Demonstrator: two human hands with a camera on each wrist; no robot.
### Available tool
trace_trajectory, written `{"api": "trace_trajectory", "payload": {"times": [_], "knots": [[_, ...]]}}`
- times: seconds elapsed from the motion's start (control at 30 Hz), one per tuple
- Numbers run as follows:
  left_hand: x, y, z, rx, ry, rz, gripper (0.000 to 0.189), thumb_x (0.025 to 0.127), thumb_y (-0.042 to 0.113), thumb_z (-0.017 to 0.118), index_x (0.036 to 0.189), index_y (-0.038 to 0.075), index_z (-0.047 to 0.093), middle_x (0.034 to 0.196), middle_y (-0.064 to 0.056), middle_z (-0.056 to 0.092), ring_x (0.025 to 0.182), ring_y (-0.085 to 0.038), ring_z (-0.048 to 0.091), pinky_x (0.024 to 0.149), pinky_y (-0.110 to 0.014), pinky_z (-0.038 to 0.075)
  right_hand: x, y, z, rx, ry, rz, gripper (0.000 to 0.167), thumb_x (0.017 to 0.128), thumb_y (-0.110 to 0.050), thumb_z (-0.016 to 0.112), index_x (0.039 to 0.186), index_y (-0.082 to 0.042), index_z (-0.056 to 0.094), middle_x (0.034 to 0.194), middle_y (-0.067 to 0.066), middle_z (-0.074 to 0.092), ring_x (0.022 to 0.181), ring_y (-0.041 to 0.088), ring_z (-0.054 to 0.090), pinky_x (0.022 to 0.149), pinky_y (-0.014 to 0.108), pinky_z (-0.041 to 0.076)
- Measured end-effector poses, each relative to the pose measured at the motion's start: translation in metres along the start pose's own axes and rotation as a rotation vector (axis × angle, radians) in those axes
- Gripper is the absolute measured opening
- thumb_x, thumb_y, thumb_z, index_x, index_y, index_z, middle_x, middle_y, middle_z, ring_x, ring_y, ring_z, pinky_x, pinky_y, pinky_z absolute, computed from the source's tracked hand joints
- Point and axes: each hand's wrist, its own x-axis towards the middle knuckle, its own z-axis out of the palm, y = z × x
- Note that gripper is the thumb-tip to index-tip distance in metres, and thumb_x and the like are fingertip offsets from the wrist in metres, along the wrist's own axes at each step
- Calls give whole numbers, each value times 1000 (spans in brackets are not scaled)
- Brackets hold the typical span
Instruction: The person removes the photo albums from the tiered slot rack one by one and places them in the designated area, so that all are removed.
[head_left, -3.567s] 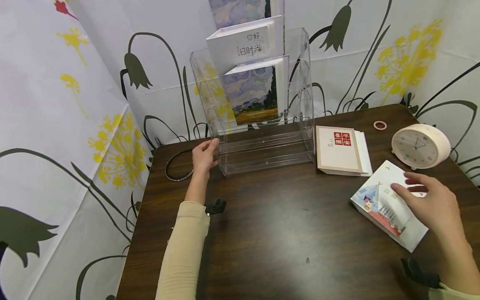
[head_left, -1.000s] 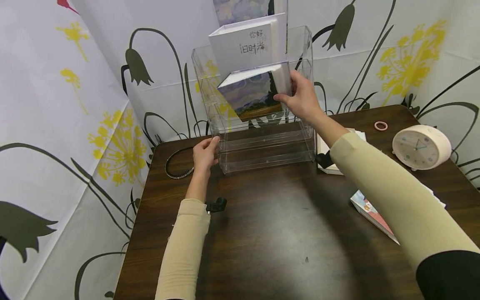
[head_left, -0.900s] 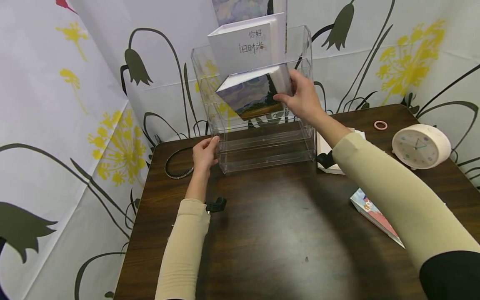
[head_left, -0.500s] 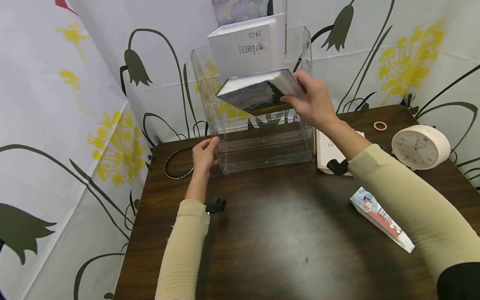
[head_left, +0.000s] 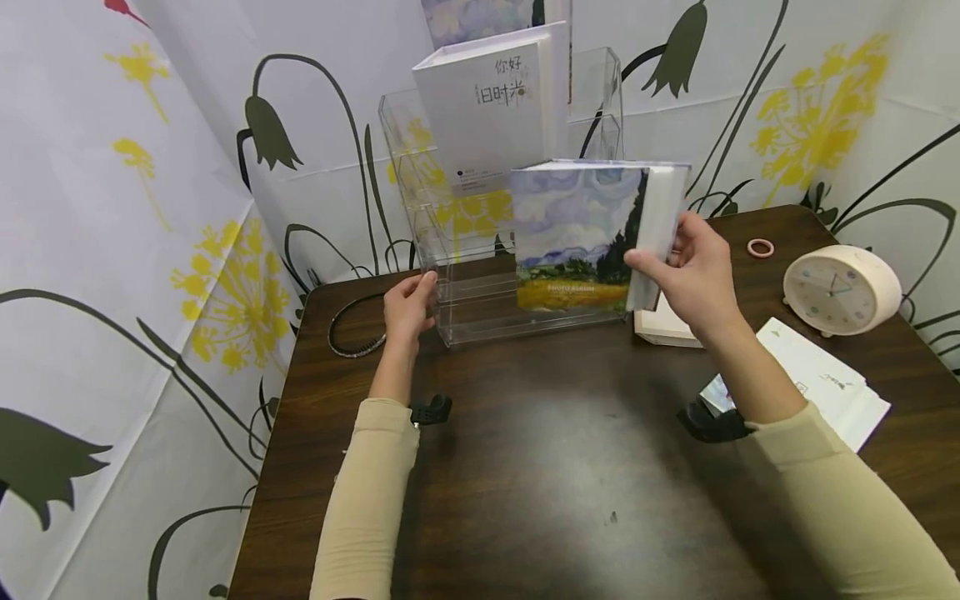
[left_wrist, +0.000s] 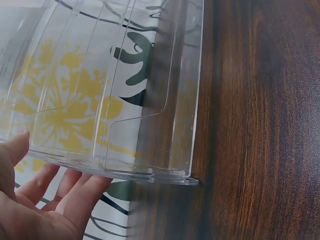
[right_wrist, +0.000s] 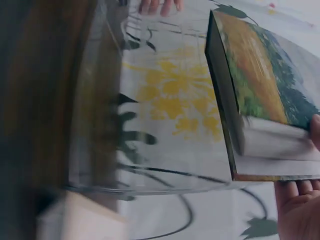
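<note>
My right hand [head_left: 701, 271] grips the right edge of a photo album [head_left: 573, 242], thumb in front and fingers behind. Its cover is a painted landscape with purple sky and yellow field, and "PHOTO ALBUM" is printed low on it. The album hangs upright in front of a clear acrylic tiered rack [head_left: 517, 329]. My left hand [head_left: 407, 307] holds the rack's lower left side panel; in the left wrist view the thumb [left_wrist: 17, 147] lies on one side and the fingers on the other. A white album [head_left: 487, 117] with Chinese lettering stands in a higher tier, another painted album [head_left: 480, 21] above it.
Right of the rack lies a cream album [head_left: 663, 327], partly covered by my right hand. A white illustrated album [head_left: 825, 383] lies nearer, partly behind my forearm. A cream clock [head_left: 840, 290], pink ring [head_left: 760, 247] and dark headband [head_left: 352, 353] sit on the brown table [head_left: 525, 483].
My right hand has gone from above the white illustrated album to the rack, taken the painted album from its tier, tilted it, and brought it forward and right. My left hand stays put.
</note>
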Motion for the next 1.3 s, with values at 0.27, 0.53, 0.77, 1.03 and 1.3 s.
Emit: {"api": "trace_trajectory", "payload": {"times": [0.27, 0.53, 0.77, 1.03, 1.3], "knots": [[0, 1, 0, 0, -2, -8, 45, 92, 43, 68, 119, 8, 66, 109, -3, 61, 107, -24, 60, 83, -45, 56, -65, 49, -19, -19, -161, 331, 57, 91, -12, 72, 135, 11, 44, 118, 32, 61, 81, 0, 66, 64, 22, 56], [0, 1, 1, -8, -6, -2, 44, 92, 44, 68, 118, 8, 66, 114, -7, 61, 105, -24, 59, 81, -43, 56, -110, 76, -29, 9, -332, 548, 57, 92, -13, 71, 134, 14, 43, 97, 21, 71, 70, 16, 69, 59, 34, 57], [0, -2, 1, -16, -1, -15, 43, 93, 41, 68, 118, 7, 66, 111, -6, 61, 108, -26, 59, 85, -47, 55, -124, 84, -31, -59, -420, 647, 63, 90, -17, 74, 135, 16, 44, 86, 13, 72, 63, 19, 67, 55, 35, 55], [-2, -1, -1, 2, 4, -8, 45, 92, 44, 67, 119, 8, 66, 111, -6, 61, 110, -27, 58, 81, -42, 56, -130, 90, -31, -115, -441, 676, 64, 91, -21, 73, 135, 15, 45, 88, 13, 71, 64, 18, 64, 55, 35, 53], [-3, 0, -1, 12, -10, -8, 47, 92, 45, 67, 122, 8, 65, 114, -5, 60, 113, -28, 57, 86, -47, 54, -132, 90, -28, -226, -371, 595, 57, 89, -16, 74, 128, 18, 51, 95, 24, 71, 64, 14, 62, 55, 30, 51]]}}
